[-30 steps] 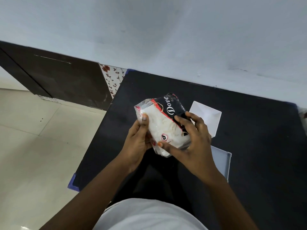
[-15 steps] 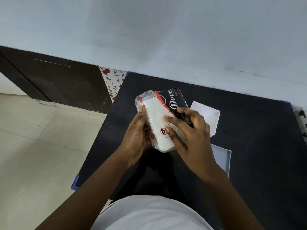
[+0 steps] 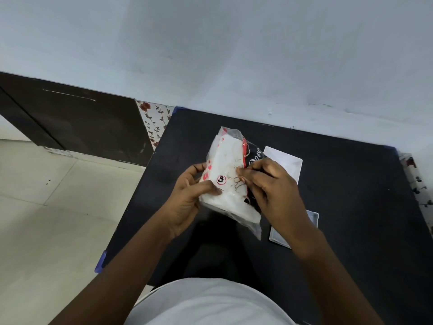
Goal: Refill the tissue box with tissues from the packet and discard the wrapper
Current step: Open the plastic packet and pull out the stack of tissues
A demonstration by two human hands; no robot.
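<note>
A tissue packet, clear plastic with black and red print over white tissues, is held above the black table. My left hand grips its left side with the thumb across the front. My right hand pinches the wrapper on the packet's right side with the fingertips. Behind my right hand a white box part lies flat on the table. A second pale, tray-like box part lies nearer to me, mostly hidden under my right wrist.
The table stands against a pale wall. A cream tiled floor lies to the left, with a dark wooden panel and a floral strip beyond it. My white shirt fills the bottom edge.
The packet has been turned so that its white side faces up, with the black print now to the right. My right hand shifted from covering the front to pinching the wrapper.
</note>
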